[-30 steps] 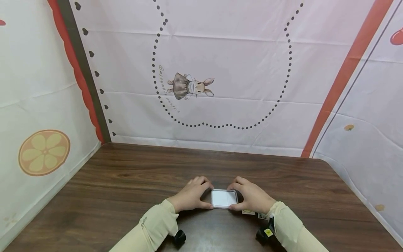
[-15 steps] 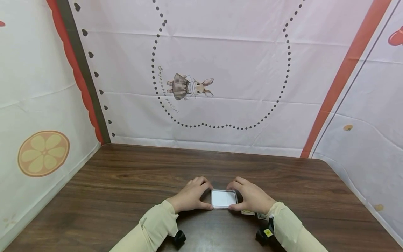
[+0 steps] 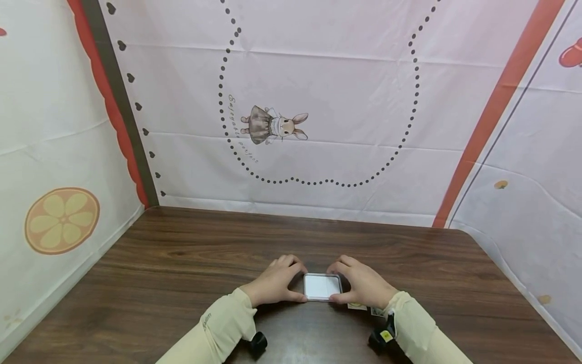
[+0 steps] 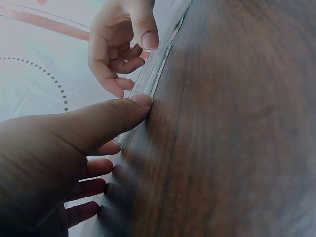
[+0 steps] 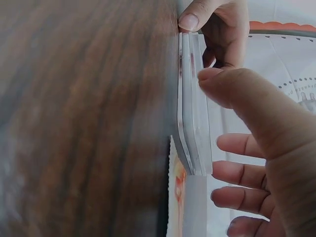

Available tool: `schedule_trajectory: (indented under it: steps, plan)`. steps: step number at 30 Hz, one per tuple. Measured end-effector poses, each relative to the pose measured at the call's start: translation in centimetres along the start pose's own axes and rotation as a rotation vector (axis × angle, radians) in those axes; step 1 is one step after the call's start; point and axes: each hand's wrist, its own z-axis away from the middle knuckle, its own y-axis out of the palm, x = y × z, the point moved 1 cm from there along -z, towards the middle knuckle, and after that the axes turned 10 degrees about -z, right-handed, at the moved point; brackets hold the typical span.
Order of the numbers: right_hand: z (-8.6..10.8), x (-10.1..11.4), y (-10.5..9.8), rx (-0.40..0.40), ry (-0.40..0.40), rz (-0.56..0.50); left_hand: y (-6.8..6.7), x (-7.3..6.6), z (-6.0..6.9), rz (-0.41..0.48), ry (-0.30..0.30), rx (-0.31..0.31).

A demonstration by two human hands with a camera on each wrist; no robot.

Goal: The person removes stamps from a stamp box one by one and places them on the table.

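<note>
A small flat clear plastic case with a white sheet showing inside lies on the wooden table. My left hand holds its left end, thumb on the near edge and fingers curled toward the far side. At the right end, my right hand spans the case between thumb and fingers. Seen edge-on in the right wrist view, the case has stacked clear layers, with the right thumb against its upper layer. The left wrist view shows the left thumb against the near edge.
Two small printed paper pieces, one yellowish and one dark, lie by the right wrist, partly covered by it. The brown wooden table meets a printed cloth at the back and sides. Black wrist cameras sit under both sleeves.
</note>
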Motion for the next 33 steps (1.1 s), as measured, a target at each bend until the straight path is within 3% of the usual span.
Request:
schedule_trajectory:
  steps: [18,33]
  plan:
    - [0.47,-0.21,-0.42,-0.051,0.065,0.048,0.17,0.05,-0.1,-0.01,-0.001,0.006]
    - [0.75,-0.52,-0.54,-0.083,0.114,0.015,0.0,-0.05,0.03,0.0,-0.001,0.011]
